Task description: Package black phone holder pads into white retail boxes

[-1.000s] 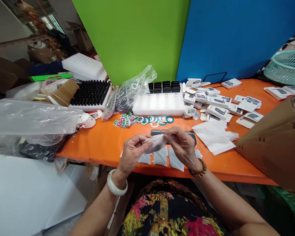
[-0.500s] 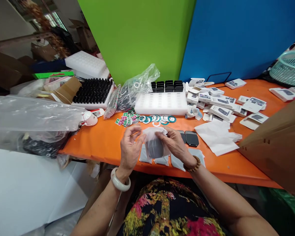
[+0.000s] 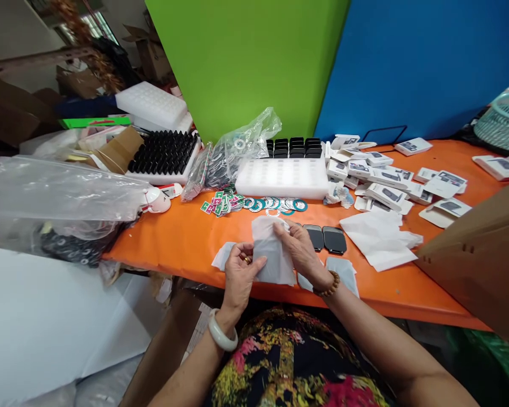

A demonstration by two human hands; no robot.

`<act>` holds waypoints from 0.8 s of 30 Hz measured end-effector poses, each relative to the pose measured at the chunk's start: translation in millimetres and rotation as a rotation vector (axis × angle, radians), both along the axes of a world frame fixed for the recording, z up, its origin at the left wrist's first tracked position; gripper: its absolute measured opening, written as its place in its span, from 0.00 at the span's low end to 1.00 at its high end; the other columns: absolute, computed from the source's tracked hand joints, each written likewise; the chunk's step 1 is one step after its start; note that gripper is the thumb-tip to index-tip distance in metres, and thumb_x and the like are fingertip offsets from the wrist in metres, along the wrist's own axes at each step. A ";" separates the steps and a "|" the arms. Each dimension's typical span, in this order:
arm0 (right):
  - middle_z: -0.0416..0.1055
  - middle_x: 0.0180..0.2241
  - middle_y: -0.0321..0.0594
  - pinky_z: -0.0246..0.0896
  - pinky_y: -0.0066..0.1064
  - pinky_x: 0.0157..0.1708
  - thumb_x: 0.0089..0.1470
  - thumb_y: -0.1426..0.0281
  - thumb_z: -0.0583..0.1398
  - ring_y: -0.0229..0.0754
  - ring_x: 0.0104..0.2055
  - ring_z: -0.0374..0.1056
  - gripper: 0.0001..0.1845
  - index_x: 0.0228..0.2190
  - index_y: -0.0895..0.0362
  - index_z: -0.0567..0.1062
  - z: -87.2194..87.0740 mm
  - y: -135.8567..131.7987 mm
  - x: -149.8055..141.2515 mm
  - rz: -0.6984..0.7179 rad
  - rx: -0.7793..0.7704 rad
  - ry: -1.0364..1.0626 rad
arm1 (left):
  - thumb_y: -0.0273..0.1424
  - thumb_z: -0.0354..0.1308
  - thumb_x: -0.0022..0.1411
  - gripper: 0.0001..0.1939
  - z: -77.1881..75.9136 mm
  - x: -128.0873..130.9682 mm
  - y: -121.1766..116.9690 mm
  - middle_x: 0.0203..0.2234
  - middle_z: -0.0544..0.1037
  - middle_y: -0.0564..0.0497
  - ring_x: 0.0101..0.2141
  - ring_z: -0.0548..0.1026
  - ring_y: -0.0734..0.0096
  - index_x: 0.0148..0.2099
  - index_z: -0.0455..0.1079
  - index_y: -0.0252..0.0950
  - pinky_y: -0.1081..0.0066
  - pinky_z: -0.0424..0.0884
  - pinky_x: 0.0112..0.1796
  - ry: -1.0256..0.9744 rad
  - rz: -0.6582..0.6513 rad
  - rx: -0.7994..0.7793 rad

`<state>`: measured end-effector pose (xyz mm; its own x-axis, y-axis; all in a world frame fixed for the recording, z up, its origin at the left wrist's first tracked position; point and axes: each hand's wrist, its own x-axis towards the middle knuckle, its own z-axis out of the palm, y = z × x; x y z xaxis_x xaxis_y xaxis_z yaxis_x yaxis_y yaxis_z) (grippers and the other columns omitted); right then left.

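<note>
In front of me I hold a thin white translucent pouch (image 3: pixel 272 260) with a greyish flat shape showing through it. My right hand (image 3: pixel 301 251) pinches its upper right edge between thumb and fingers. At its left side my left hand (image 3: pixel 241 274) grips the edge, thumb lying on the front, fingers curled behind. Beside my right hand lie dark rounded-square flat pieces (image 3: pixel 334 240). Similar pouches rest on the orange table, a left one (image 3: pixel 223 255) partly behind my left hand and a right one (image 3: pixel 343 272) beyond my right wrist.
White sheets (image 3: pixel 377 240) lie to the right, near a large cardboard box (image 3: pixel 479 254). Behind are small white boxes (image 3: pixel 385 195), a white foam tray (image 3: pixel 282 178), ring stickers (image 3: pixel 275 204) and square labels (image 3: pixel 223 203). A foam tray of black parts (image 3: pixel 163 155) stands left.
My left hand has come down and right, closing on the pouch's left edge. The pouch now looks flatter, and the dark piece inside shows less. The view has shifted slightly.
</note>
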<state>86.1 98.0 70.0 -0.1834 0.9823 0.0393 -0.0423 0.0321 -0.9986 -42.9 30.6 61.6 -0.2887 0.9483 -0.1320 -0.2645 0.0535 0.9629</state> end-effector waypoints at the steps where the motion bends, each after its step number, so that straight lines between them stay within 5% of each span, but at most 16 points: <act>1: 0.71 0.32 0.39 0.62 0.32 0.31 0.56 0.56 0.56 0.39 0.31 0.64 0.17 0.37 0.56 0.71 2.9 -0.7 2.1 -0.113 0.095 -0.075 | 0.31 0.69 0.45 0.20 -0.1 -2.0 0.6 0.30 0.73 0.55 0.31 0.72 0.76 0.39 0.65 0.36 0.75 0.69 0.34 -0.030 -0.011 -0.020; 4: 0.69 0.44 0.45 0.62 0.39 0.45 0.55 0.64 0.59 0.44 0.45 0.65 0.16 0.45 0.55 0.68 14.3 -6.2 8.9 -0.454 0.500 -0.269 | 0.31 0.69 0.45 0.22 -0.4 -6.1 -0.2 0.33 0.75 0.53 0.34 0.73 0.75 0.41 0.65 0.36 0.74 0.69 0.37 -0.043 -0.033 -0.022; 6: 0.70 0.44 0.44 0.60 0.40 0.48 0.55 0.70 0.59 0.45 0.47 0.65 0.14 0.45 0.54 0.69 19.6 -12.0 11.7 -0.409 0.717 -0.318 | 0.31 0.69 0.47 0.23 0.3 -6.7 -1.3 0.33 0.75 0.53 0.34 0.74 0.73 0.45 0.64 0.37 0.73 0.70 0.37 -0.031 -0.056 -0.002; 8: 0.72 0.42 0.42 0.61 0.39 0.48 0.56 0.72 0.59 0.44 0.46 0.67 0.12 0.43 0.53 0.70 19.6 -17.1 12.3 -0.189 0.780 -0.348 | 0.31 0.68 0.48 0.26 1.9 -6.4 -1.6 0.33 0.75 0.54 0.34 0.75 0.73 0.49 0.62 0.39 0.73 0.70 0.36 -0.023 -0.075 0.025; 11: 0.74 0.39 0.41 0.63 0.36 0.43 0.56 0.70 0.59 0.43 0.42 0.68 0.11 0.43 0.54 0.72 9.9 -19.5 11.0 0.152 0.534 -0.326 | 0.32 0.68 0.48 0.30 3.9 -7.1 -0.3 0.32 0.75 0.55 0.33 0.75 0.74 0.52 0.61 0.40 0.74 0.70 0.36 -0.008 -0.083 0.055; 14: 0.73 0.38 0.39 0.65 0.32 0.38 0.55 0.68 0.59 0.40 0.38 0.69 0.12 0.42 0.55 0.71 -3.2 -15.7 9.6 0.301 0.224 -0.165 | 0.32 0.68 0.48 0.32 2.4 -10.7 2.0 0.33 0.75 0.53 0.35 0.75 0.73 0.54 0.63 0.39 0.74 0.70 0.39 0.020 -0.080 0.036; 21: 0.69 0.34 0.36 0.65 0.30 0.31 0.50 0.64 0.62 0.38 0.33 0.67 0.16 0.41 0.53 0.68 -20.6 -3.1 1.9 0.310 0.060 -0.029 | 0.37 0.70 0.43 0.20 -4.4 -16.2 5.9 0.30 0.77 0.51 0.28 0.73 0.74 0.38 0.73 0.32 0.74 0.70 0.31 -0.089 -0.159 -0.180; 24: 0.69 0.35 0.39 0.65 0.33 0.34 0.49 0.62 0.63 0.41 0.35 0.67 0.17 0.41 0.54 0.68 -19.1 -3.4 0.7 0.170 0.149 -0.128 | 0.38 0.72 0.40 0.19 -6.1 -19.5 9.9 0.28 0.77 0.51 0.28 0.72 0.74 0.34 0.74 0.31 0.75 0.69 0.30 -0.115 -0.088 -0.161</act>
